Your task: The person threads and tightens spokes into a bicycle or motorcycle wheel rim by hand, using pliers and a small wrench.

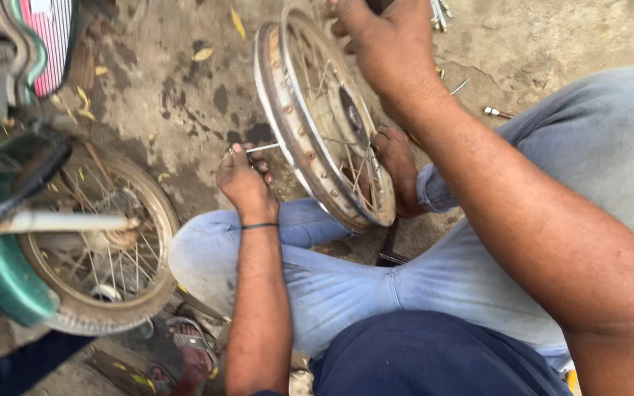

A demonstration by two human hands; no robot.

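Observation:
A bare spoked wheel rim (287, 125), rusty and without a tyre, stands on edge on the dirt ground between my knees. My left hand (243, 180) is closed on a thin metal spoke (262, 148) that points at the rim's outer face. My right hand (379, 44) reaches over the rim's top edge and grips it at the far side; its fingers are partly cut off by the frame. My bare foot (397, 165) rests against the rim's lower right side. I wear light blue jeans.
A green motorcycle's front wheel (104, 242) with fork and axle stands at the left. Another person's sandalled foot (192, 348) is at the bottom left. Loose spokes (499, 112) and small metal parts lie on the ground at the upper right.

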